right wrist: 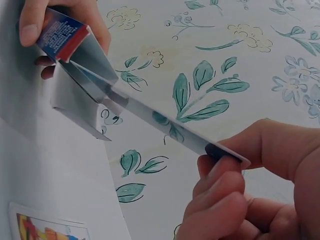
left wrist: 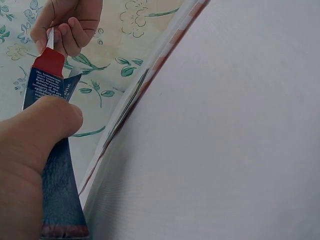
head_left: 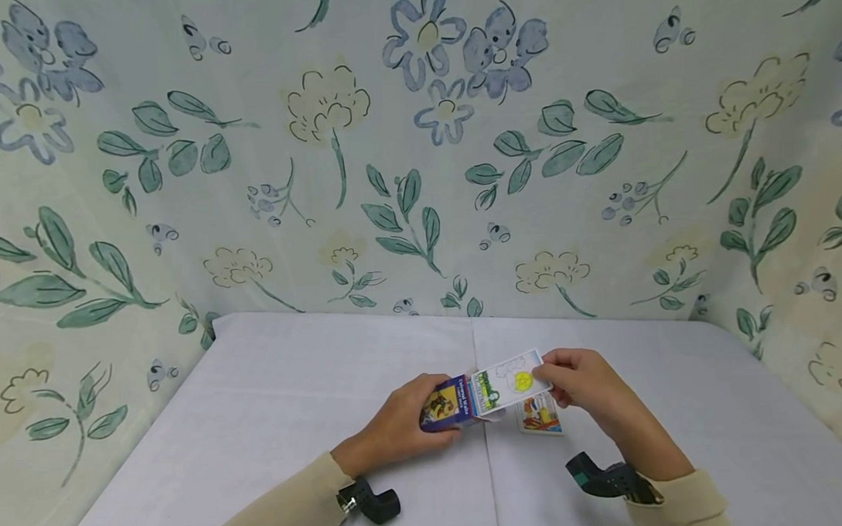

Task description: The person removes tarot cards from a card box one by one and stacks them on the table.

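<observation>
My left hand [head_left: 397, 420] grips a dark blue card box [head_left: 443, 404] with a yellow picture on its front, thumb along one side in the left wrist view. The mouth of the box faces right, and its flaps [right wrist: 80, 102] stand open. From that mouth sticks a white printed card [head_left: 505, 382] with a yellow circle and a green drawing. My right hand [head_left: 589, 382] pinches its outer end between thumb and fingers. In the right wrist view the card appears nearly edge-on, its inner end at the box opening. Below it on the table lies a deck of picture cards [head_left: 541, 417].
A white cloth [head_left: 313, 375] with a crease down the middle covers the table. Behind and at the sides hangs a floral-patterned curtain [head_left: 420, 240]. Both wrists carry a black camera mount, the left one [head_left: 377, 503] and the right one [head_left: 606, 479].
</observation>
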The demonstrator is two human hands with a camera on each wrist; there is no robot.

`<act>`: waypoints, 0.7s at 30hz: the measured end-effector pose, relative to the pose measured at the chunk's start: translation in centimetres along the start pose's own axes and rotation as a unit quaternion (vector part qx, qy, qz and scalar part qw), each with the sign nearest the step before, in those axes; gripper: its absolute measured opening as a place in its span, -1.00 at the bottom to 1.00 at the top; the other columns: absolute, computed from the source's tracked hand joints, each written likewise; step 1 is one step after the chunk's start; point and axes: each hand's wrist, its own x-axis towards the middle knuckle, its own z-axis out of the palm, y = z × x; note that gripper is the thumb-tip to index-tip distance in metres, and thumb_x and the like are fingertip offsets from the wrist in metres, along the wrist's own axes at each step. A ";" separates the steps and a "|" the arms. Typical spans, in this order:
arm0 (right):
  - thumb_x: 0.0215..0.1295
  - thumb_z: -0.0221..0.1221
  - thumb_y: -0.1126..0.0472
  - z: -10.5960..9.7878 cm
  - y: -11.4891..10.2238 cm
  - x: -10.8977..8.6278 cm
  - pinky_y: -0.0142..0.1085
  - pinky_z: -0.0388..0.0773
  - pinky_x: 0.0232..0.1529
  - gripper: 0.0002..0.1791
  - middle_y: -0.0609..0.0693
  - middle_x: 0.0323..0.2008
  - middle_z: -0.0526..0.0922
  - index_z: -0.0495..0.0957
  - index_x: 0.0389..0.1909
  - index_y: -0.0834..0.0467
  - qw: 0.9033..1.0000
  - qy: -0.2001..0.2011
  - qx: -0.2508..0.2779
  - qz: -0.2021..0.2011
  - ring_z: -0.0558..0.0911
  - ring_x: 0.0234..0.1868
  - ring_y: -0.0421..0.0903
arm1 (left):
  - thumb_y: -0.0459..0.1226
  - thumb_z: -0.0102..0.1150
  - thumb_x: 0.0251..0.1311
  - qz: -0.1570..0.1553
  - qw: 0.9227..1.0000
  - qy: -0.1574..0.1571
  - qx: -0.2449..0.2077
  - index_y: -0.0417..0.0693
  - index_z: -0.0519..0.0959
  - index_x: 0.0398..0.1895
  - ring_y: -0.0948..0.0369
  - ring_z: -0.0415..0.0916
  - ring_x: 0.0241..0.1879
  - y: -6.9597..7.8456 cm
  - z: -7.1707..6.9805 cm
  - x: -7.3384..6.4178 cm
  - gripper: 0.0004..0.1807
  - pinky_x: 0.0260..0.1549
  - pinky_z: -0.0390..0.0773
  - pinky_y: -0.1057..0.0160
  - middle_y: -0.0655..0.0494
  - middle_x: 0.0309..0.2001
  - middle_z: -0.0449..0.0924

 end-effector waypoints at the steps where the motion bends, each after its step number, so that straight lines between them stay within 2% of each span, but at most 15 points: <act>1: 0.28 0.18 0.15 -0.2 0.0 0.0 -0.27 0.55 -0.38 -0.70 0.12 -0.39 0.54 0.56 -0.15 0.34 1.000 0.001 0.001 0.001 0.49 -0.45 0.01 | 0.09 0.37 0.02 -0.001 1.000 0.000 0.000 0.06 0.29 0.30 0.37 0.41 -0.12 0.0 0.0 0.0 -0.20 -0.17 0.48 0.38 0.24 0.03 0.45; 17: 0.29 0.21 0.01 -2.3 0.4 0.0 -0.30 0.55 -0.29 -0.49 0.14 -0.33 0.50 0.54 0.05 0.35 1.000 0.019 0.023 0.000 0.50 -0.42 0.00 | 0.10 0.37 0.01 -0.011 1.000 0.000 0.003 0.07 0.29 0.29 0.37 0.41 -0.14 -0.1 0.2 0.0 -0.20 -0.18 0.48 0.39 0.26 0.00 0.45; 21: 0.30 0.20 -0.03 -2.5 0.4 0.0 -0.30 0.57 -0.24 -0.47 0.17 -0.17 0.56 0.54 0.06 0.33 0.999 0.021 0.038 -0.006 0.53 -0.28 0.04 | 0.10 0.37 0.01 -0.011 1.000 0.000 0.005 0.07 0.30 0.29 0.37 0.41 -0.14 0.0 0.2 0.0 -0.21 -0.19 0.48 0.39 0.26 0.00 0.45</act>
